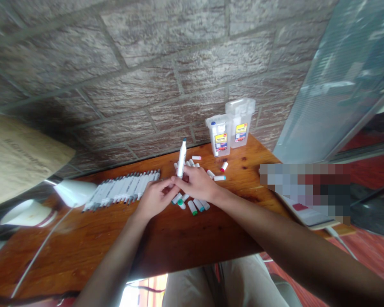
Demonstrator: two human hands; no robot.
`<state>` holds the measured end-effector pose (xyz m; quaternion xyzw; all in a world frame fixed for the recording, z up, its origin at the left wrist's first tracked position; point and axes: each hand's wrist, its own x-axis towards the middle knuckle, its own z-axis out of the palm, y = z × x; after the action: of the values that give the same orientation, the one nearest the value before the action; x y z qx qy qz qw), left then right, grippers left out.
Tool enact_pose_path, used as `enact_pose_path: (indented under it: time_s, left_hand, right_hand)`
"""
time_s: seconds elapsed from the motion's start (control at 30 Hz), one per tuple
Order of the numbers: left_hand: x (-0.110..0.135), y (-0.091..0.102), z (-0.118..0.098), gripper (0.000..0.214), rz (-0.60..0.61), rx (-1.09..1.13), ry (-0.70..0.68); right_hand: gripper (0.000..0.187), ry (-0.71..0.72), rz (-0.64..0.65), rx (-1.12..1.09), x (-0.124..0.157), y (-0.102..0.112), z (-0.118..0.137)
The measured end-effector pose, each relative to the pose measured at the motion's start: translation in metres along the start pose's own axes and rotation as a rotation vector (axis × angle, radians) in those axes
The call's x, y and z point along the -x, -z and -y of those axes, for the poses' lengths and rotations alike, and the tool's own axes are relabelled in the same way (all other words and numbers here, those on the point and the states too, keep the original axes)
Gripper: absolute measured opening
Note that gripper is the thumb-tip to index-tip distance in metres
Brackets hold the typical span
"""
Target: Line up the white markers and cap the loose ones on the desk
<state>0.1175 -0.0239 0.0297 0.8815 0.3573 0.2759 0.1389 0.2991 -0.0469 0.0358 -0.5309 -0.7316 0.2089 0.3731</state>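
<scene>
A white marker [181, 158] with a bare dark tip stands nearly upright between my hands. My right hand [196, 181] is closed around its lower part, thumb across the front. From the left, my left hand [155, 198] meets it, fingers pinched together at the marker's lower end, which the hands hide. Beneath and around my hands lie several loose white marker caps [192, 207] with coloured ends in green, teal, red and pink. To the left, a row of white markers [121, 188] lies side by side on the wooden table.
Two clear plastic marker cases [220, 147] stand at the back by the stone wall [131, 94]. A white cup [28, 213] and a white lamp-like object [75, 192] are at the left, with a cable [40, 251]. A pale flat item [304, 211] rests at the right edge, partly pixelated.
</scene>
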Motion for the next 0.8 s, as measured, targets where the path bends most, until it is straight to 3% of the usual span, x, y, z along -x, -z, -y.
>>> enact_pose_path:
  time_s: [0.8]
  left_hand:
    - [0.0002, 0.0006, 0.0015, 0.021, 0.011, -0.008, 0.0]
  right_hand:
    - [0.026, -0.004, 0.019, 0.002, -0.0001, 0.0015, 0.0013]
